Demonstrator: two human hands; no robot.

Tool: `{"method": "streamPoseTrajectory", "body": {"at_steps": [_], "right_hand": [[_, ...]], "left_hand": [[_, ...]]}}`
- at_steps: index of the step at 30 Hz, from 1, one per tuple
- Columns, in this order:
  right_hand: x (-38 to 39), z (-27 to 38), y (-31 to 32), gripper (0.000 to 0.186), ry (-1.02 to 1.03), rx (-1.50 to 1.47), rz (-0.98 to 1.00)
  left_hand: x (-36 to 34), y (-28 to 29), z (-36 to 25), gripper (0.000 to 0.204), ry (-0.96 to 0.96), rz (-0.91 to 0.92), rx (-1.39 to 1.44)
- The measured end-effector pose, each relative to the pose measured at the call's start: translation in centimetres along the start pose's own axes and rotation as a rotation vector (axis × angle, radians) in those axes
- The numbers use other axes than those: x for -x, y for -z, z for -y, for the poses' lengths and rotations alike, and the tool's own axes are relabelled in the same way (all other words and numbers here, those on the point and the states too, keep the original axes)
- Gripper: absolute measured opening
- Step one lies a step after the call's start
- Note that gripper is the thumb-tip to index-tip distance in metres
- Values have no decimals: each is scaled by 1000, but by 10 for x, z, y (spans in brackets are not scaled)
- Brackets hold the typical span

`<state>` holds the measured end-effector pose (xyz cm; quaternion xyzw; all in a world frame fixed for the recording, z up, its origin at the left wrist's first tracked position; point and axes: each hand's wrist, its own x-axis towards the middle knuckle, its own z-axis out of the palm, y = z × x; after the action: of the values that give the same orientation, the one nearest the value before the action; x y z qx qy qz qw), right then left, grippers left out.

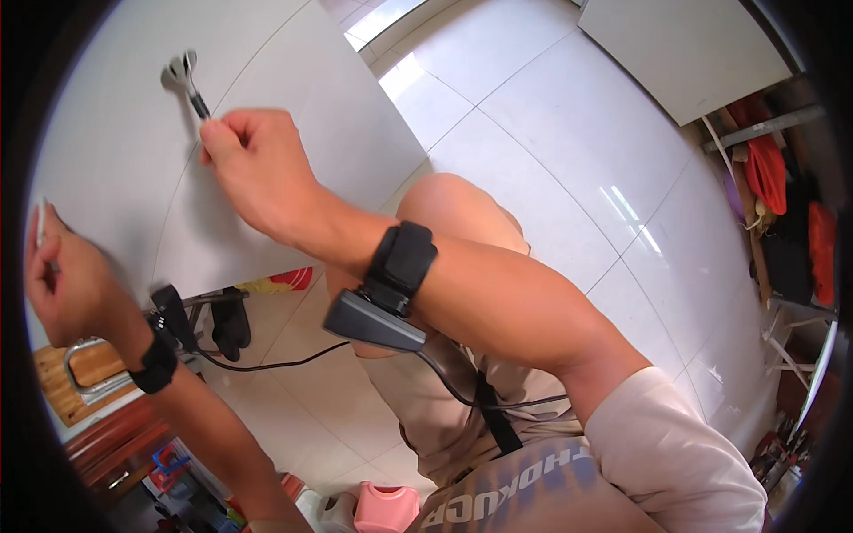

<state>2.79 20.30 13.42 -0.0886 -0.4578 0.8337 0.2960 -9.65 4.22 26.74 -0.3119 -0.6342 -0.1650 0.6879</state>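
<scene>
My right hand (253,169) is closed around the lower end of a small silver tool (187,73) with a black section on its shaft and a wider metal head, held over the white tabletop (338,107). At the far left rim, my left hand (71,280) has curled fingers around a thin, pale object (42,213), too small to identify. Black straps with dark devices (373,315) are on both wrists, with cables running from them.
Below the tabletop are black shoes (231,324), a wooden board (64,382) and pink plastic bins (384,506). My bare knee (444,209) is beside the table. A white cabinet (684,44) and a shelf with red items (766,173) line the right, beyond tiled floor (551,142).
</scene>
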Motion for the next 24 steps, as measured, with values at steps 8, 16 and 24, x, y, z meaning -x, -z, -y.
{"method": "streamPoseTrajectory", "body": {"at_steps": [8,16,24], "right_hand": [[40,-34,-11,39,-122,6,-22],[21,-2,4,35,-212,-132,20],[11,18,6,38,-275,-169,-62]], "left_hand": [[88,34,-72,28,-63,381,206],[21,28,-66,35,153,238,108],[75,44,-66,34,37,359,87]]}}
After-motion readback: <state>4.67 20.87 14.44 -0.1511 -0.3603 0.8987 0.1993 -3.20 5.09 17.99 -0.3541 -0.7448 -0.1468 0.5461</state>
